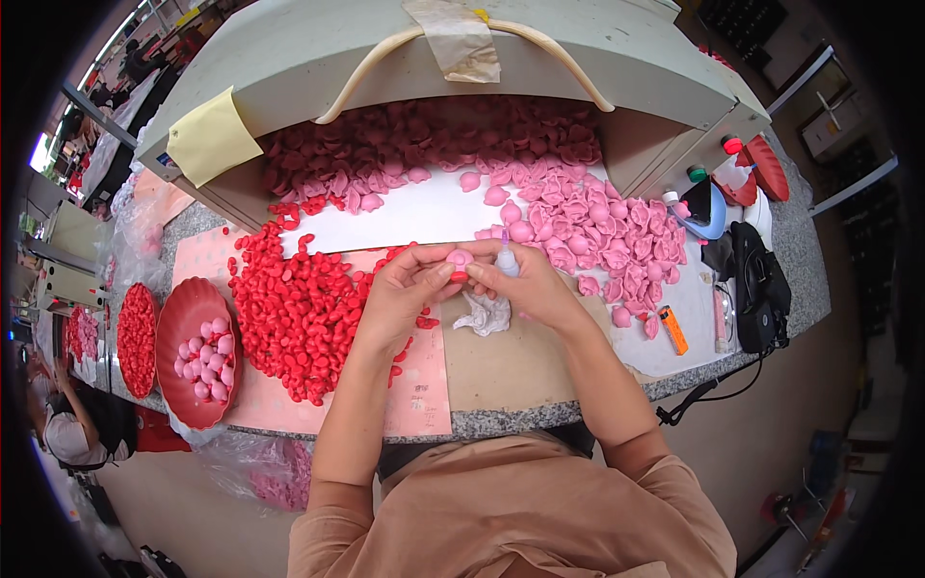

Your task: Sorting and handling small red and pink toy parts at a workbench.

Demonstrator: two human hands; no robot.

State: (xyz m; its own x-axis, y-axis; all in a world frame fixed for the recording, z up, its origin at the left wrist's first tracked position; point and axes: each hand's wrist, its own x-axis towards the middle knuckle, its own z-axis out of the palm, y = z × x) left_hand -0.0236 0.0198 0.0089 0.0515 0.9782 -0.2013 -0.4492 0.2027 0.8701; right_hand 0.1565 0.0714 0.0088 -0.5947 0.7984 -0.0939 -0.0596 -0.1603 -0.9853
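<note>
Both hands meet over the middle of the bench. My left hand [403, 289] is closed, its fingertips pinching a small rounded pink piece [460, 258] with a red piece [459, 275] against its underside. The fingertips of my right hand [532, 287] touch the same pieces from the other side. Tucked in that right hand is a small clear squeeze bottle [507, 258] with a purple nozzle pointing away from me. Just below the hands lies a crumpled white cloth or tissue [485, 315]. Fingers partly hide the pieces.
Loose red pieces [299, 318] are heaped at left, pink petal-like pieces [617, 231] at right. A red dish [198, 419] holds pink-and-red pieces. A grey hooded cabinet [568, 72] stands behind. An orange lighter [673, 330] and black bag [758, 289] lie right.
</note>
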